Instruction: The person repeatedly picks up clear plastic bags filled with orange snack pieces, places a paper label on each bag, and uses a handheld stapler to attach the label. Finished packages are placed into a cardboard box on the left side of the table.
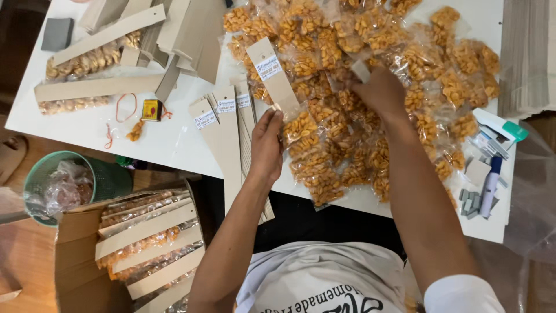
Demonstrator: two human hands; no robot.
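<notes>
My left hand grips the lower end of a long brown cardboard strip with a small white label, held tilted over the white table. A row of clear snack packets filled with orange pieces hangs below the strip beside that hand. My right hand reaches into the big pile of loose snack packets and closes on one small packet there. Flat labelled cardboard strips lie just left of my left hand.
Finished strips with packets lie at the table's far left, near a small yellow box and rubber bands. A cardboard box of finished strips and a green bin stand on the floor. A stapler and staples sit at right.
</notes>
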